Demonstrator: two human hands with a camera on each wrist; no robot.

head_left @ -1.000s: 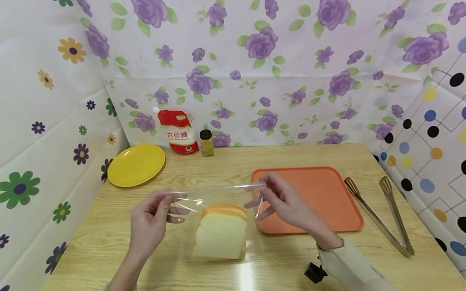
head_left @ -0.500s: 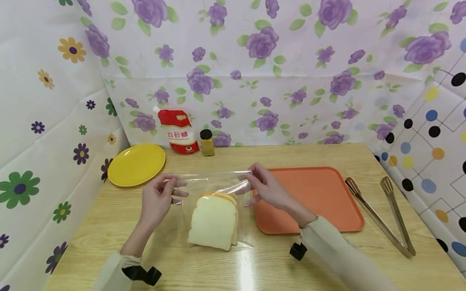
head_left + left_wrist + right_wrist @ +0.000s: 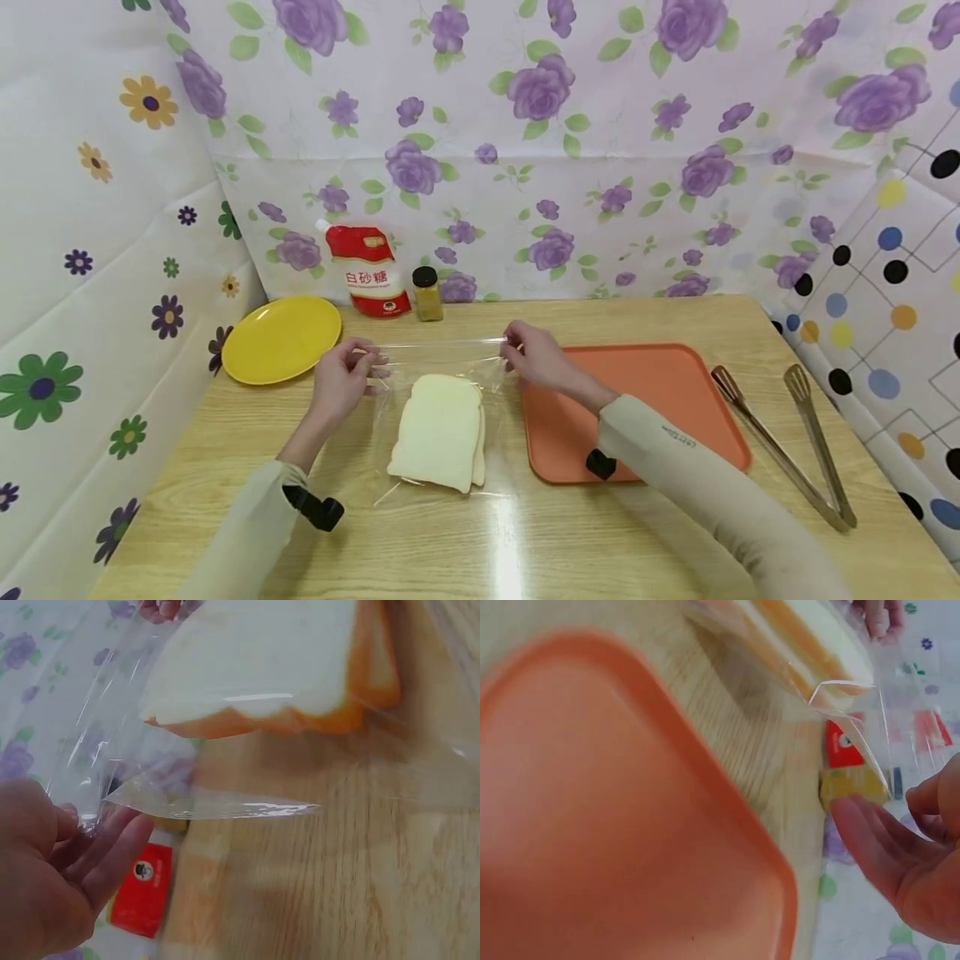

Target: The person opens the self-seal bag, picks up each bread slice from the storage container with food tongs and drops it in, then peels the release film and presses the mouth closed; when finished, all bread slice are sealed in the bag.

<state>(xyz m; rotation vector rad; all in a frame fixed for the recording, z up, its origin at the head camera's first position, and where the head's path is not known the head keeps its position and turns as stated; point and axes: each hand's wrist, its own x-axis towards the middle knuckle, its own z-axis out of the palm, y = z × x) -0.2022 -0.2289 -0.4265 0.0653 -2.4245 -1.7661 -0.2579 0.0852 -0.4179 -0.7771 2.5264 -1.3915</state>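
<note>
Slices of white bread (image 3: 438,432) with an orange-brown crust lie inside a clear plastic bag (image 3: 495,454). My left hand (image 3: 343,379) pinches the bag's upper left corner between thumb and fingers. At the upper right corner my right hand (image 3: 542,357) pinches the plastic the same way, so the top edge is stretched between both hands. In the left wrist view, the bread (image 3: 262,667) shows through the film beyond the left hand (image 3: 60,874). In the right wrist view, the right hand (image 3: 915,855) is at the bag's edge, its other fingers extended.
An orange tray (image 3: 637,417) lies under and right of my right forearm, with metal tongs (image 3: 806,467) beyond it. A yellow plate (image 3: 281,340) is at the left. A red and white sugar pouch (image 3: 369,273) and a black-capped jar (image 3: 427,296) stand along the back.
Both hands have moved away from me toward the back, carrying the bag. The bag and bread have tipped flatter, so the slice's broad face now shows more fully.
</note>
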